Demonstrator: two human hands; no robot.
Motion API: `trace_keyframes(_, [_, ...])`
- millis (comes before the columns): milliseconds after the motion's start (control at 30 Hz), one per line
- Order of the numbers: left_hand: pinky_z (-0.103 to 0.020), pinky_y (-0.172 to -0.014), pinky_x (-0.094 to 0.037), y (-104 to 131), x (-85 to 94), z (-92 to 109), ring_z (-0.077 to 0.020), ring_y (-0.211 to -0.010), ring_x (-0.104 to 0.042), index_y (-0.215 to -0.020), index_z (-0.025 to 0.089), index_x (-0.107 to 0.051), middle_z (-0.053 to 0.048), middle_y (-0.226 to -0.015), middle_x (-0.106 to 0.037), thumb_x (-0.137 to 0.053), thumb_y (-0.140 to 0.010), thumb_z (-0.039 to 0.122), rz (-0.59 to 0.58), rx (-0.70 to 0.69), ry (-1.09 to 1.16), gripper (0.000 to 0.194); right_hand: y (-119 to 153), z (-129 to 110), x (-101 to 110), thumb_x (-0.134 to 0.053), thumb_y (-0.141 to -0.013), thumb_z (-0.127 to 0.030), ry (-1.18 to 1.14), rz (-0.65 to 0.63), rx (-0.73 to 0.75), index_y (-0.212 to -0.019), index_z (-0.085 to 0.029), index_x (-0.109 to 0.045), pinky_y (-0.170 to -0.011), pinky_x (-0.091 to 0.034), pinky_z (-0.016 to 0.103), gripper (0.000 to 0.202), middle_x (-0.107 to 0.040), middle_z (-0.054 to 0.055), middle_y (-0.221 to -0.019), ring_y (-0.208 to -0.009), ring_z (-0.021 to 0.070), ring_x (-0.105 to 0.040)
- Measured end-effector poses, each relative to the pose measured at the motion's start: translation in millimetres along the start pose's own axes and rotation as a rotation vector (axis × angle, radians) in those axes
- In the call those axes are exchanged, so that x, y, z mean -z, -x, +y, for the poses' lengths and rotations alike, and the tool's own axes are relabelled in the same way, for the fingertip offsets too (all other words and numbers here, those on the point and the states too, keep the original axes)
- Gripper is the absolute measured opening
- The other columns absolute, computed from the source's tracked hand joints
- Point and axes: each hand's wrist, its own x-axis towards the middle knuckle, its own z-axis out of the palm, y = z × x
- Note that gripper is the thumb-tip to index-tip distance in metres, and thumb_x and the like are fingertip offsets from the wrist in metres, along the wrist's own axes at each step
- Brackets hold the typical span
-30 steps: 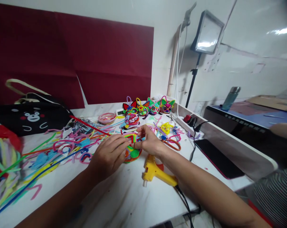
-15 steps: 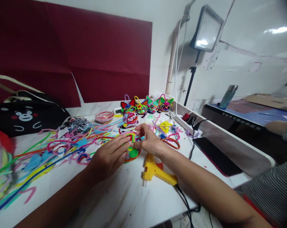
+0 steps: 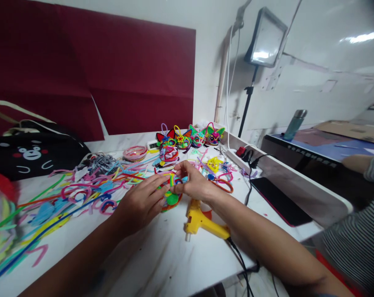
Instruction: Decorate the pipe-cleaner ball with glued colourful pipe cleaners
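Between my hands, on the white table, lies a round multicoloured pipe-cleaner craft (image 3: 172, 199) with green, yellow and red parts, half covered by my fingers. My left hand (image 3: 145, 198) is closed on its left side, fingers pressed together over the top. My right hand (image 3: 190, 181) pinches at its upper right edge, thumb and index finger nearly meeting there. Any small piece between those fingertips is hidden. A yellow hot glue gun (image 3: 202, 222) rests on the table just below my right wrist, its nozzle toward me.
Loose pipe cleaners (image 3: 78, 194) spread across the left side. Several finished animal-face crafts (image 3: 197, 136) stand at the back. A black phone (image 3: 281, 201) and a power strip (image 3: 244, 161) lie to the right, beside a raised edge. A person's striped sleeve (image 3: 357, 239) shows at far right.
The view has shifted very slightly. Both hands stay on the craft in nearly the same pose, and the glue gun has not moved.
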Motion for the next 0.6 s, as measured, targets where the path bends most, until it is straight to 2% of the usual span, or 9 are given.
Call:
trace_keyframes(100, [-0.047,-0.111,-0.051,1.6,-0.3,-1.2,-0.0316,-0.135,-0.057,-0.131,0.013,-0.060,-0.018,-0.140,-0.064,-0.051,-0.098,0.013,-0.004,0.003,0.020,0.034,4.2,-10.3,11.4,-0.076,-0.064,-0.013,0.069,0.004,0.087,-0.101,-0.021,-0.057,-0.083,-0.047,0.029,0.043,-0.058,-0.002,-0.097,-0.095,0.0164,-0.057])
trace_keyframes(167, [-0.048,-0.114,-0.048,4.4,-1.9,-2.6,-0.0310,-0.139,-0.053,-0.133,0.014,-0.059,-0.018,-0.144,-0.061,-0.051,-0.097,0.012,-0.014,0.016,0.058,0.036,10.9,-18.3,21.6,-0.075,-0.070,-0.014,0.138,-0.017,0.139,-0.096,-0.020,-0.058,-0.080,-0.046,0.028,0.031,-0.061,-0.002,-0.093,-0.090,0.0154,-0.059])
trace_keyframes(300, [-0.049,-0.117,-0.045,9.1,-2.7,-5.2,-0.0310,-0.143,-0.049,-0.136,0.014,-0.056,-0.019,-0.147,-0.058,-0.050,-0.098,0.011,-0.026,0.023,0.092,0.039,36.9,-25.2,38.5,-0.067,-0.080,-0.011,0.511,-0.127,0.163,-0.092,-0.018,-0.063,-0.070,-0.043,0.027,0.014,-0.066,0.000,-0.084,-0.078,0.0155,-0.061])
trace_keyframes(400, [-0.046,-0.118,-0.044,9.0,-0.2,-6.0,-0.0303,-0.142,-0.050,-0.138,0.013,-0.055,-0.018,-0.148,-0.058,-0.049,-0.098,0.012,-0.029,-0.003,0.072,0.040,61.9,-19.3,43.0,-0.068,-0.083,-0.016,0.840,-0.176,0.106,-0.100,-0.017,-0.069,-0.070,-0.040,0.029,0.017,-0.073,0.006,-0.094,-0.083,0.0204,-0.066])
trace_keyframes(500, [-0.045,-0.117,-0.044,8.4,1.2,-6.5,-0.0307,-0.141,-0.051,-0.139,0.013,-0.054,-0.018,-0.148,-0.058,-0.047,-0.099,0.014,-0.031,-0.001,0.066,0.041,81.1,-10.5,42.2,-0.071,-0.086,-0.027,0.981,-0.291,0.033,-0.106,-0.016,-0.070,-0.069,-0.039,0.031,0.024,-0.073,0.010,-0.102,-0.088,0.0242,-0.068])
trace_keyframes(600, [-0.046,-0.117,-0.044,9.1,0.1,-6.8,-0.0316,-0.142,-0.050,-0.140,0.013,-0.054,-0.018,-0.148,-0.057,-0.047,-0.099,0.015,-0.043,0.012,0.085,0.041,90.7,-5.3,40.7,-0.072,-0.086,-0.034,1.054,-0.352,-0.036,-0.110,-0.015,-0.068,-0.068,-0.038,0.032,0.031,-0.071,0.012,-0.112,-0.091,0.0256,-0.069])
